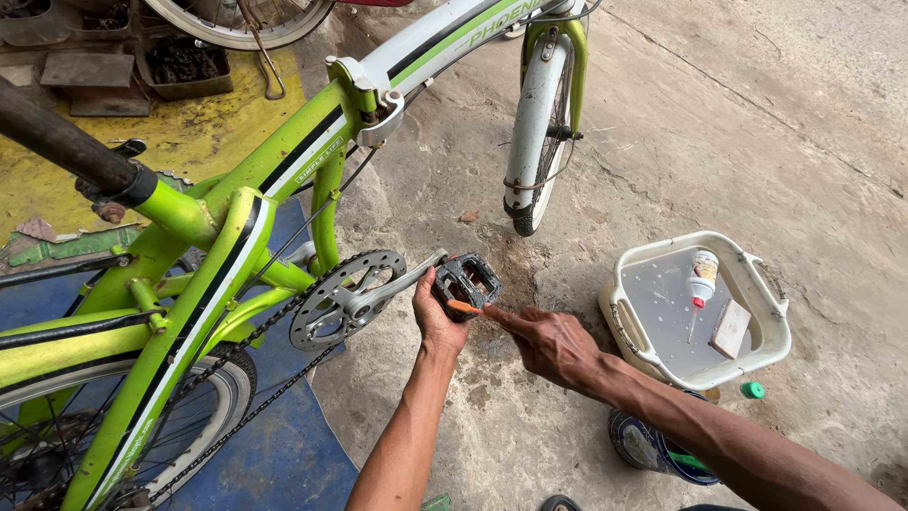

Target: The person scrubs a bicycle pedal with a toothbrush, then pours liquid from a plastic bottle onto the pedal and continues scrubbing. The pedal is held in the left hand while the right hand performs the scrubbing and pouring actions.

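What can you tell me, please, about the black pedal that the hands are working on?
The black pedal is a flat platform type, seemingly plastic, with an open frame and a dusty, scuffed surface. It sits at the end of the silver crank arm, which runs from the chainring of the green bicycle, just above the concrete floor. The left hand grips it from below and behind. The right hand presses a small orange-tipped tool against its near edge.

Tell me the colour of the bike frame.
The bike frame is lime green with white and black stripes; head view.
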Demonstrator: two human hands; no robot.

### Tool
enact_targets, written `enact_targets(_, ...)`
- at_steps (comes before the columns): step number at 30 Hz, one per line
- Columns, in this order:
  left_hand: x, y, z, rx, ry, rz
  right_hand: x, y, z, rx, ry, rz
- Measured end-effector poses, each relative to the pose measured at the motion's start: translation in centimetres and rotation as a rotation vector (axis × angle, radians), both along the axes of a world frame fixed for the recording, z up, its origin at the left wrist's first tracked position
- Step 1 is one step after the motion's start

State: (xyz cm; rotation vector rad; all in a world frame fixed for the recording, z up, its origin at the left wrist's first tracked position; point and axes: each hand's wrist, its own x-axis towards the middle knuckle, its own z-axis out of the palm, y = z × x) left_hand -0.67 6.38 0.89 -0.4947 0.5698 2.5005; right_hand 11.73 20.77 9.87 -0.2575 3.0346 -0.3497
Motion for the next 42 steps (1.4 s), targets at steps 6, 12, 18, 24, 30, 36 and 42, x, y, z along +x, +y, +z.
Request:
enact_targets(6,0.0,0.0,-0.2,0.016,0.005,-0.015,-1.1,1.0,-0.8,0.022,0.049,-0.071)
enact_targets(12,0.3,0.0,1.0,0.069,0.031,-0.001,0.9,2.7,-0.5,-0.073,0.089,0.063)
enact_targets(18,0.9,-0.3,2.2,0.026,-0.058,-0.076,-0.5,0.4,0.6,-0.035,0.117,0.055)
enact_targets(24,0.8,1.1,0.0,0.026,0.044,-0.026,-3.4,-1.7,2.0,0.041,0.063,-0.069)
enact_targets(30,0.5,1.8,-0.9,-0.183,0.045,0.009,0.0,-0.9,3.1,0.077,-0.063,-0.082)
enact_targets(36,0.6,1.8,0.3,-0.224,0.103,0.013,-2.3,-2.1,3.8,0.122,-0.041,-0.084)
enact_targets(42,0.0,1.7,-0.4,-0.177,0.001,-0.031,-1.1,-2.2,4.5,0.033,-0.001,-0.046)
